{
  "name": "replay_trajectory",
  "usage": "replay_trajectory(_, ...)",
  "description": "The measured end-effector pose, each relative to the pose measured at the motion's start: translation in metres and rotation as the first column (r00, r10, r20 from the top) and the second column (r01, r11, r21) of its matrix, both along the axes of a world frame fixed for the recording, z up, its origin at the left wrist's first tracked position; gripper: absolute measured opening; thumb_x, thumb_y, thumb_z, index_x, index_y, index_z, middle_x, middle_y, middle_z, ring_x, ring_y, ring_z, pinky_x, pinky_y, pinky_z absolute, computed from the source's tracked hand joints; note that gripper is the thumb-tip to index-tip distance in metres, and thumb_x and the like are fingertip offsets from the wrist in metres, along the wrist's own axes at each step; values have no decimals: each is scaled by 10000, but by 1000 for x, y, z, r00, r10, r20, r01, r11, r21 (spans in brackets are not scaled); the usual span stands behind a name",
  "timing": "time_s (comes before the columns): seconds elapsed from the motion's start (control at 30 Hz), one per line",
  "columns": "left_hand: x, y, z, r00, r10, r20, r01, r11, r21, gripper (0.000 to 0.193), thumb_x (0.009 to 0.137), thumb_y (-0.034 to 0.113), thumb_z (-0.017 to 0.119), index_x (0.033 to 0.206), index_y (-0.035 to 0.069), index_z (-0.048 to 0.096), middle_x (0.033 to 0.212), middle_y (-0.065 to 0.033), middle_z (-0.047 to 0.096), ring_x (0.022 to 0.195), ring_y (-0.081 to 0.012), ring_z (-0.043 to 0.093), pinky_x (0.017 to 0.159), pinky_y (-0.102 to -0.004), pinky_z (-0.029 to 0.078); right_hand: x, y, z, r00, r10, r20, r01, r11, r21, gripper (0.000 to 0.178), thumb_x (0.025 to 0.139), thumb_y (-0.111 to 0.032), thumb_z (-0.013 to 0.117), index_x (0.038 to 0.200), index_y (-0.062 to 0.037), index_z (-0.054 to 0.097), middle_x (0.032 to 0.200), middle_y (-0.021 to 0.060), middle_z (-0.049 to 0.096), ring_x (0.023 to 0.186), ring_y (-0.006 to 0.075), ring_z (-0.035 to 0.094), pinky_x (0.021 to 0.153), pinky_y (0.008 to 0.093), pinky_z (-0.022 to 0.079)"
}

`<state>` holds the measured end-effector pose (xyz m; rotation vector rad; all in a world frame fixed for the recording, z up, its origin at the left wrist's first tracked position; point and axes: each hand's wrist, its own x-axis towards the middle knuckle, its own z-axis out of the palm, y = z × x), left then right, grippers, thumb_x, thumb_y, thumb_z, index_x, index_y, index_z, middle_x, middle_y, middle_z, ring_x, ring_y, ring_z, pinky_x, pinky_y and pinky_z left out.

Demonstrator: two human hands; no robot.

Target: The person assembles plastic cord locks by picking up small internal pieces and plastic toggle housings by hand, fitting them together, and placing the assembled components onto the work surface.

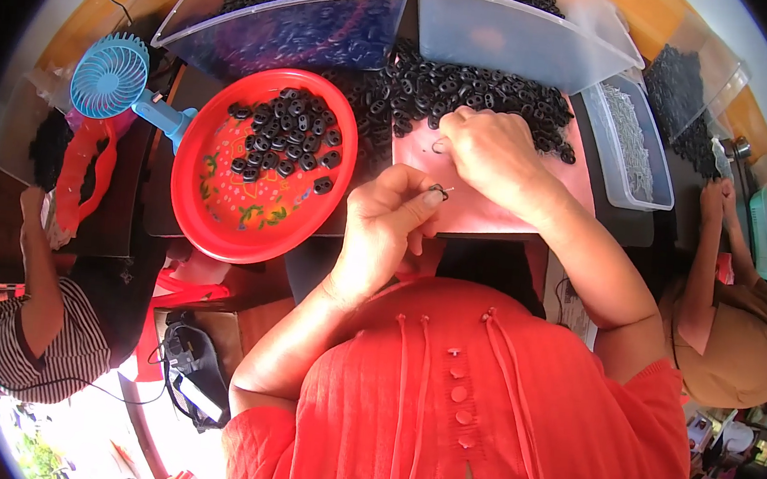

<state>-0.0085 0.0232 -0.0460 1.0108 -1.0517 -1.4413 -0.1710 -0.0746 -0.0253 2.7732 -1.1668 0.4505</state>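
Observation:
My left hand (387, 222) pinches a small black plastic piece (439, 192) between thumb and forefinger, with a thin metallic bit showing at its tip. Just beyond it, my right hand (491, 153) is closed, its fingertips down by the near edge of a heap of black two-holed oval pieces (487, 93). Something small and dark shows below those fingertips, too small to name. The heap lies partly on a pink sheet (505, 200). To the left, a red round tray (303, 223) with a printed pattern holds several black two-holed pieces.
Two clear bins (284, 25) of black parts stand along the back. A translucent box (619, 201) of small silvery metal pieces sits at the right. A blue handheld fan (110, 76) is beside the tray. Other people work at left (47, 329) and right (720, 351).

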Motion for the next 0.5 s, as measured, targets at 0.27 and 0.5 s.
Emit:
replay_trajectory(0.27,0,-2,-2,995,68,-72,-67,998,16,77,933,80,600,939,3,600,754,-53,622,575,-105,589,436,-215,431,10,4,6,999,44,24,-45,999,29,95,763,-78,586,826,-29,636,862,120,648,799,309,657,674,434,520)
replay_trajectory(0.5,0,-2,-1,992,82,-96,-80,997,23,75,939,82,586,938,7,588,763,-66,623,578,-122,596,436,-228,437,6,4,-6,974,189,127,-188,982,-21,94,782,-103,580,823,-40,637,908,98,619,895,278,618,764,417,492)
